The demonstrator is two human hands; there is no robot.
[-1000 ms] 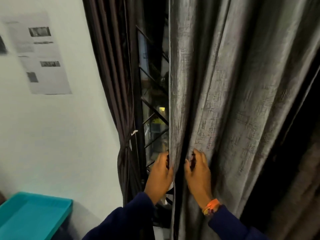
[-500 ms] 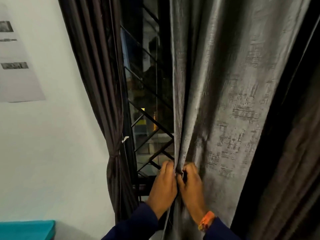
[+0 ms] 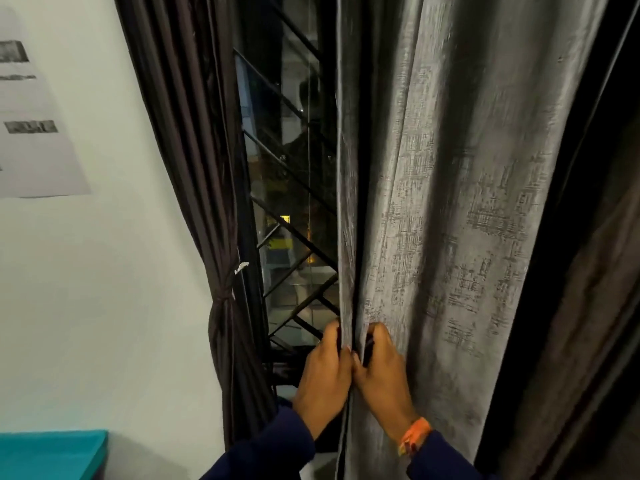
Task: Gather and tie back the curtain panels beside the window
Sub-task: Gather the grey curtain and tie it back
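A grey textured curtain panel (image 3: 460, 209) hangs in front of me, covering the right part of the window (image 3: 294, 188). My left hand (image 3: 323, 379) grips the panel's left edge from the window side. My right hand (image 3: 382, 375) pinches a fold of the same panel just beside it, and the two hands touch. An orange band sits on my right wrist. At the left, a dark brown curtain panel (image 3: 194, 140) is gathered and bound by a tie (image 3: 223, 297) against the wall.
Black diagonal bars cross the window. A printed sheet (image 3: 31, 126) is stuck on the white wall at the left. A teal tray (image 3: 52, 453) lies at the bottom left. Another dark curtain (image 3: 588, 271) hangs at the far right.
My hands have come together on the grey panel's edge, closing the fold between them. The view has shifted, so the tied brown panel sits further left.
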